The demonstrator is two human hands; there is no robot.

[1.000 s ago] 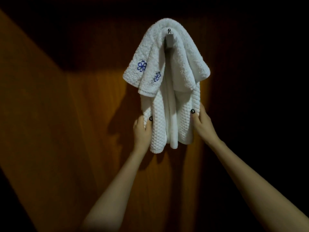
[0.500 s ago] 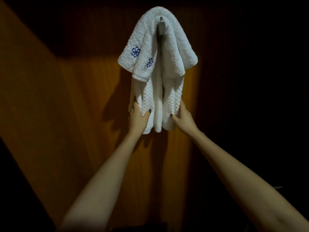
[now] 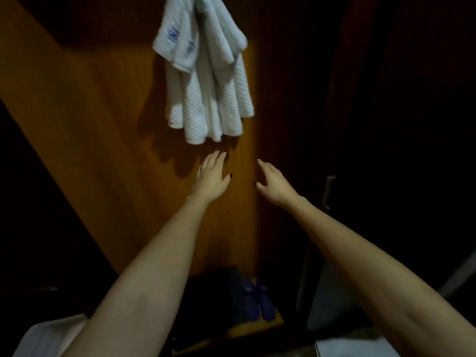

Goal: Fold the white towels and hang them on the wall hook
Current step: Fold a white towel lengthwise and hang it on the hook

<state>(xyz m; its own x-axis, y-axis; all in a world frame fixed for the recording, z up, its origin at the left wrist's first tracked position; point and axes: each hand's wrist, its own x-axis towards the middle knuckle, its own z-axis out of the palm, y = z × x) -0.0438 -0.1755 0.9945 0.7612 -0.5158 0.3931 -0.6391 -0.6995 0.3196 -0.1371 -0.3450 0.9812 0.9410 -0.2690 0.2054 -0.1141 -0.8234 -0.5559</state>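
Nearest, lower left, a pale cloth (image 3: pixel 49 336) may be another towel left to fold; I cannot tell. Farther, the left hand (image 3: pixel 210 176) and right hand (image 3: pixel 274 184) hold nothing, fingers straight and loosely apart, just below the white towels (image 3: pixel 206 81) hanging high on the wooden wall (image 3: pixel 103 124): that hanging looks done.

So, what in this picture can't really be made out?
Head view only:
- Metal wall hook: cut off by the top edge, under the white towels.
- Blue embroidered marks: motion blur, pattern unreadable.
- Dark blue shapes low down: too dim, perhaps slippers.
- White object at the bottom left corner: cut off by the edge and the left forearm.
- Right side: darkness, only a pale metal handle shows.
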